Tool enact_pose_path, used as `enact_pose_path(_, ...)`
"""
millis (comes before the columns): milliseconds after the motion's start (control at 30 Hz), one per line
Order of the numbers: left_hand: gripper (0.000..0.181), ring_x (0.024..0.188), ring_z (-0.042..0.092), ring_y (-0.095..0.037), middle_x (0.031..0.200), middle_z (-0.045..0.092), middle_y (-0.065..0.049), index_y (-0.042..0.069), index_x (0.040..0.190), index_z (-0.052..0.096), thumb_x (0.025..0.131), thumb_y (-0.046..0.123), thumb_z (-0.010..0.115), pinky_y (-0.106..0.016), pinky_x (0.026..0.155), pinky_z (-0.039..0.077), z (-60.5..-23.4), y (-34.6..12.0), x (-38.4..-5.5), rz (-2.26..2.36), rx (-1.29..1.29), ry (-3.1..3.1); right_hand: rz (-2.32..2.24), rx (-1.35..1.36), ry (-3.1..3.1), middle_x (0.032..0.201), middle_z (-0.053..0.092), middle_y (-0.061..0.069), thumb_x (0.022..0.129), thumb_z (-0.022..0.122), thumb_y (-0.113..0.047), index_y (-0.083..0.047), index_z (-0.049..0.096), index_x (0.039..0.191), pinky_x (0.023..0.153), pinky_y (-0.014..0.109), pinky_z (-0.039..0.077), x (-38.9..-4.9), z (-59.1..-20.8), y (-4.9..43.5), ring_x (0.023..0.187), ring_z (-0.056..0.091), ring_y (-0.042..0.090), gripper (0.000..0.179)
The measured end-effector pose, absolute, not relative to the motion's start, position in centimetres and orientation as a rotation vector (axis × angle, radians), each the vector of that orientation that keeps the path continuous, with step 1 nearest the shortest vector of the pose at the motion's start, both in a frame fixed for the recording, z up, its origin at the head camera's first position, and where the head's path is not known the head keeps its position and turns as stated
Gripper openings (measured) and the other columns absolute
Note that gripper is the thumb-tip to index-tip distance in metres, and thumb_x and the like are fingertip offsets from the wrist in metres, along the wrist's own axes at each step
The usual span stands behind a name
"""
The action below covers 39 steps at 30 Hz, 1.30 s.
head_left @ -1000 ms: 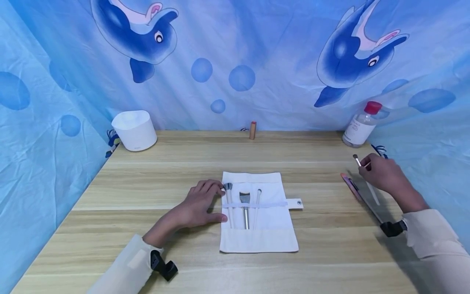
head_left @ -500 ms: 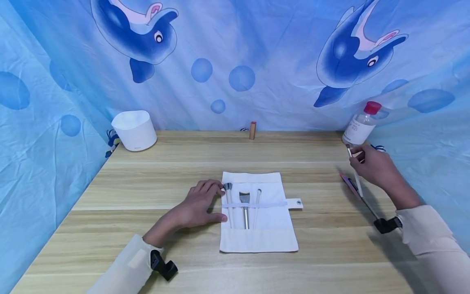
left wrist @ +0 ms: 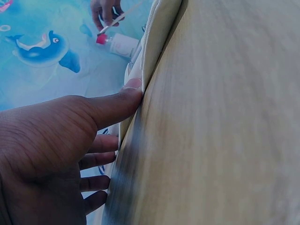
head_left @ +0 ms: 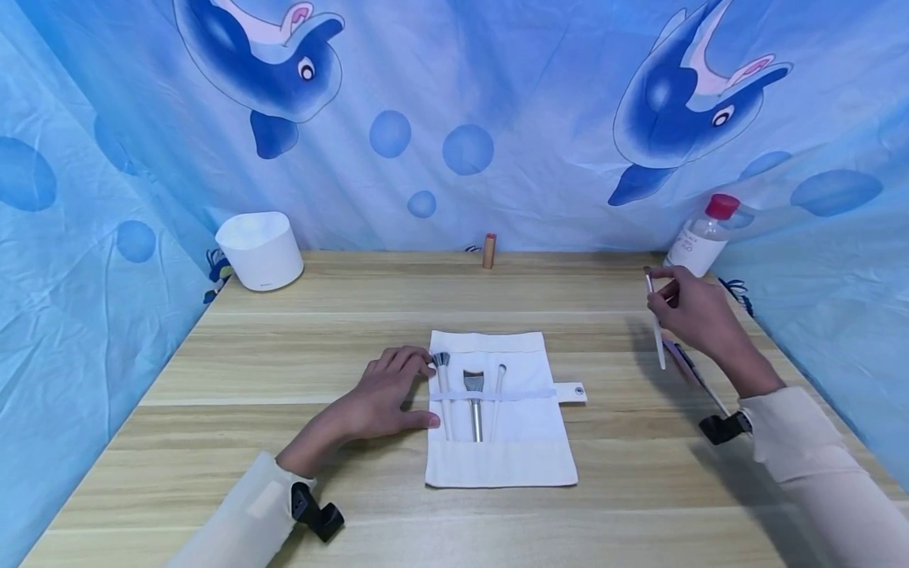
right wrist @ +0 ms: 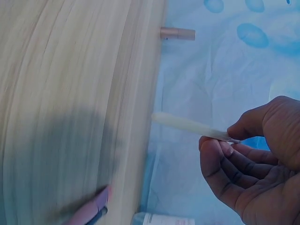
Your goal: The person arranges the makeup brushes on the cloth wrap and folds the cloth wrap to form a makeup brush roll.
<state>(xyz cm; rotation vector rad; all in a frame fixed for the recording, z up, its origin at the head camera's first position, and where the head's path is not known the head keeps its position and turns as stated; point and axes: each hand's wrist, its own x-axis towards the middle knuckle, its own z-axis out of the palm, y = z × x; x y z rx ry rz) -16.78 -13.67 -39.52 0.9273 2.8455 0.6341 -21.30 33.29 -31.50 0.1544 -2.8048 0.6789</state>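
In the head view a white cloth brush roll [head_left: 511,465] lies unfolded mid-table. Under its strap are a fluffy brush [head_left: 442,363], a wide flat brush [head_left: 473,384] and a thin brush [head_left: 500,379]. My left hand [head_left: 379,402] rests at the roll's left edge, thumb and fingertips touching it. In the left wrist view the thumb [left wrist: 117,103] presses the cloth rim. My right hand [head_left: 692,308] pinches a slim white makeup brush [head_left: 658,339] near its bristle end, raised above the table. The right wrist view shows the brush's pale handle [right wrist: 183,123] pointing away from the fingers.
A red-capped clear bottle [head_left: 696,248] stands at the back right, partly behind my right hand. A long, slim pinkish item [head_left: 679,360] lies under that forearm. A white container [head_left: 261,254] stands at the back left, and a small copper-coloured tube [head_left: 488,251] stands at the back edge.
My right hand has moved left and a little farther back, carrying the makeup brush, whose handle now hangs nearly upright. My left hand and the brush roll have stayed put.
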Motion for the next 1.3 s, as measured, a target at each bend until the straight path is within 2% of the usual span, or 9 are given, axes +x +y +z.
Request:
enact_pose_path(367,0.067,0.141,0.028,-0.033,0.152,0.037,-0.007,0.011,0.13,0.054,0.084,0.054,0.076,-0.055,0.107,0.028,-39.5,-13.8,-16.8,0.645,0.936,2.836,0.765,0.226,-2.844,0.1,0.065,0.018,0.1,0.058,-0.014,-0.005,0.043,0.149,0.058,0.036,0.053,-22.4,-31.7,30.5,0.074,0.065,0.024,0.053)
enact_pose_path(833,0.066,0.141,0.028,-0.032,0.151,0.038,-0.008,0.011,0.13,0.054,0.084,0.053,0.077,-0.055,0.107,0.027,-39.4,-13.8,-16.8,0.649,0.925,2.834,0.852,0.389,-2.791,0.092,0.07,0.008,0.099,0.059,-0.015,-0.009,0.05,0.141,0.058,0.036,0.051,-23.7,-32.4,26.4,0.067,0.067,0.017,0.044)
enact_pose_path(1100,0.065,0.141,0.028,-0.033,0.151,0.038,-0.008,0.011,0.128,0.054,0.083,0.052,0.078,-0.055,0.108,0.027,-39.3,-13.7,-16.8,0.656,0.915,2.834,1.127,0.484,-2.771,0.094,0.071,0.013,0.1,0.058,-0.014,-0.008,0.046,0.142,0.063,0.037,0.056,-24.0,-32.6,24.0,0.069,0.071,0.031,0.044)
enact_pose_path(1300,0.064,0.141,0.028,-0.032,0.15,0.039,-0.007,0.011,0.127,0.055,0.083,0.053,0.078,-0.055,0.108,0.027,-39.4,-13.7,-16.8,0.666,0.918,2.835,1.312,0.498,-2.766,0.095,0.07,0.013,0.1,0.06,-0.015,-0.009,0.043,0.141,0.071,0.048,0.057,-24.0,-33.1,22.6,0.072,0.071,0.034,0.044)
